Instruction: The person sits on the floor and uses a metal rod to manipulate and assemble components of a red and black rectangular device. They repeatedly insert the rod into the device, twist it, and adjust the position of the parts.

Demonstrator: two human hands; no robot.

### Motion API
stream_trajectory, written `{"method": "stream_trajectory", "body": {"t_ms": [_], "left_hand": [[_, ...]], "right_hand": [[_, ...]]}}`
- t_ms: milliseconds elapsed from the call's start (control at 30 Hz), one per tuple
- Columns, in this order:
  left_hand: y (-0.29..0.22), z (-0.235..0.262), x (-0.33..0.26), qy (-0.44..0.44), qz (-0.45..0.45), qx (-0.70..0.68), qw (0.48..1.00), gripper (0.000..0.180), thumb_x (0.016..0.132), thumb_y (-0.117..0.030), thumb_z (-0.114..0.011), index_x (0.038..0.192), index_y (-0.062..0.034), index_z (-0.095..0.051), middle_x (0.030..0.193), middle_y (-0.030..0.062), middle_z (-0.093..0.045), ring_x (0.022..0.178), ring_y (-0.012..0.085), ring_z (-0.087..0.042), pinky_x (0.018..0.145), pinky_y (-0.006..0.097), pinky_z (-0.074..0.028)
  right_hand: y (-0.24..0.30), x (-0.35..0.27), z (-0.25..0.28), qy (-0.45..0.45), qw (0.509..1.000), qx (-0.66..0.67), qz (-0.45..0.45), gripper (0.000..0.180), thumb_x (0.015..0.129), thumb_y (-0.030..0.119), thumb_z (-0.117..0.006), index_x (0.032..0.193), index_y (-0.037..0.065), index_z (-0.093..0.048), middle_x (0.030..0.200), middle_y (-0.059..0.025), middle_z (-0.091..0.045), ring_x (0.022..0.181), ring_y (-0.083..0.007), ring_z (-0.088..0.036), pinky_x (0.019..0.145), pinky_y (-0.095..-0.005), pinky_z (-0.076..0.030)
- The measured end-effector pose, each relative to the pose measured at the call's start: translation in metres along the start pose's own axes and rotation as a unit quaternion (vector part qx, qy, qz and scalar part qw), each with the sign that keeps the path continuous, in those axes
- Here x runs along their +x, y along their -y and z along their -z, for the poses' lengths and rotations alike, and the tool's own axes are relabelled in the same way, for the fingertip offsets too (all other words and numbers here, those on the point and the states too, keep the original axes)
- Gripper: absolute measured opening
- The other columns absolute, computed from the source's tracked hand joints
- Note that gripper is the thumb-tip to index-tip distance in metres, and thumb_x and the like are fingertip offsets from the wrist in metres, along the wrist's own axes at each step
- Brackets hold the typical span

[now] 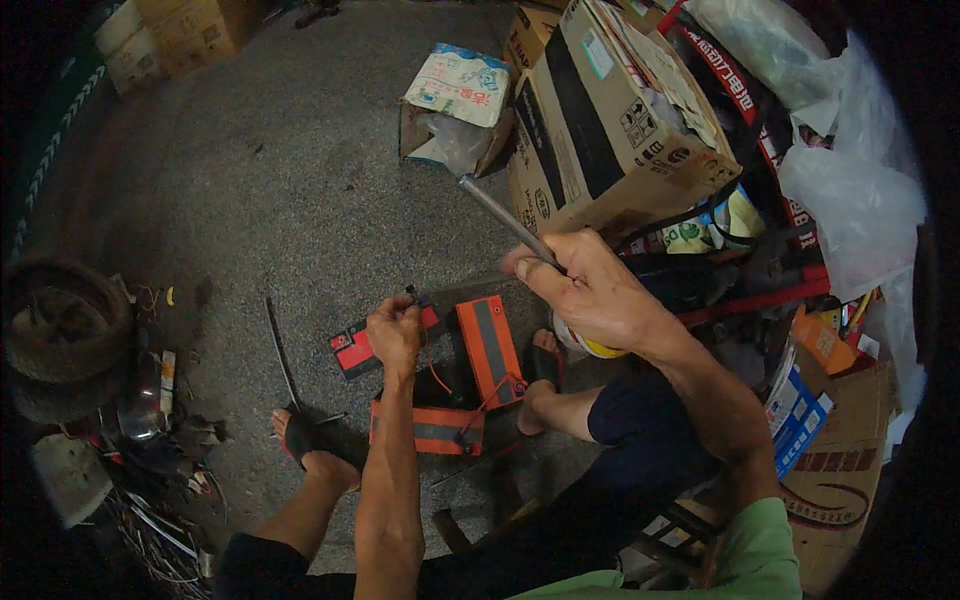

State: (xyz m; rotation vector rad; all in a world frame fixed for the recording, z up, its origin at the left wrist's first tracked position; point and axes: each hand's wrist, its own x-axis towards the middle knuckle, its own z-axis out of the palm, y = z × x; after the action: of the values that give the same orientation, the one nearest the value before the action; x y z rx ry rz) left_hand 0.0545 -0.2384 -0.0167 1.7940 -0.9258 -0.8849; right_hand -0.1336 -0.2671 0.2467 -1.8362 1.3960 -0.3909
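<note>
The concrete floor (300,190) spreads wide under you, and a big brown cardboard box (610,110) leans at the upper right, just beyond your raised hand; a worn tyre (60,330) lies at the far left, well apart from your work; a smaller torn carton (455,105) sits behind, near the big box. Between your sandalled feet lie the orange and grey battery blocks (485,350); one stands tilted just right of your left hand, another lies flat below it, touching or nearly touching the first, and a red and black one lies to the left. Your right hand (595,295) is up above the blocks, fingers closed tight around a long grey metal rod (505,220); the rod runs up and left out of your fist toward the torn carton, and something round in white and yellow shows under your palm, too hidden to tell. Your left hand (395,330) hovers over the blocks, fingertips pressed together on a small dark connector (412,293) at the end of thin wires (440,375); the wires trail down from your fingers to the blocks below.
</note>
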Motion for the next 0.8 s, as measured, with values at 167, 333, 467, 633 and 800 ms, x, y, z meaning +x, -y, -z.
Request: {"method": "stream_trajectory", "body": {"t_ms": [167,333,467,633,800], "left_hand": [[0.002,-0.001,0.003,0.010,0.028,0.030,0.999,0.022,0.075,-0.014,-0.070,0.093,-0.0025,-0.074,0.070,0.0088,-0.068,0.064,0.0203,-0.065,0.063,0.034,-0.051],[0.009,-0.004,0.007,0.004,0.009,0.017,1.000,0.021,0.075,-0.011,-0.072,0.093,0.0001,-0.072,0.067,0.0045,-0.065,0.061,0.0131,-0.060,0.058,0.030,-0.048],[0.004,-0.003,0.003,0.007,-0.001,0.010,1.000,0.018,0.075,-0.010,-0.071,0.091,-0.0003,-0.071,0.067,0.0055,-0.065,0.061,0.0149,-0.061,0.058,0.031,-0.049],[0.008,-0.003,0.005,0.027,0.032,-0.012,0.999,0.016,0.076,-0.010,-0.070,0.090,-0.0019,-0.072,0.068,0.0071,-0.067,0.062,0.0174,-0.063,0.059,0.032,-0.050],[0.019,-0.003,0.005,0.012,-0.006,-0.016,1.000,0.016,0.075,-0.010,-0.070,0.089,-0.0027,-0.072,0.067,0.0070,-0.065,0.061,0.0171,-0.062,0.059,0.032,-0.049]], "right_hand": [[0.012,0.004,0.004,0.042,0.998,-0.005,-0.042,0.031,0.096,0.018,-0.054,0.107,-0.007,-0.068,0.093,-0.0141,-0.072,0.091,-0.0175,-0.066,0.082,-0.0337,-0.052],[0.010,0.006,0.003,0.038,0.998,-0.023,-0.045,0.031,0.096,0.018,-0.054,0.108,-0.007,-0.069,0.093,-0.0151,-0.072,0.092,-0.0181,-0.066,0.083,-0.0335,-0.052],[0.012,0.007,0.006,0.053,0.996,-0.043,-0.056,0.030,0.095,0.017,-0.054,0.108,-0.006,-0.069,0.094,-0.0153,-0.072,0.093,-0.0181,-0.066,0.083,-0.0333,-0.051],[0.011,0.008,0.005,0.054,0.996,-0.048,-0.044,0.030,0.096,0.016,-0.054,0.108,-0.007,-0.068,0.092,-0.0148,-0.072,0.088,-0.0176,-0.066,0.080,-0.0333,-0.051],[0.027,0.023,0.006,0.086,0.987,-0.131,0.031,0.029,0.097,0.021,-0.054,0.099,-0.005,-0.067,0.083,-0.0192,-0.068,0.082,-0.0232,-0.067,0.073,-0.0367,-0.050]]}}
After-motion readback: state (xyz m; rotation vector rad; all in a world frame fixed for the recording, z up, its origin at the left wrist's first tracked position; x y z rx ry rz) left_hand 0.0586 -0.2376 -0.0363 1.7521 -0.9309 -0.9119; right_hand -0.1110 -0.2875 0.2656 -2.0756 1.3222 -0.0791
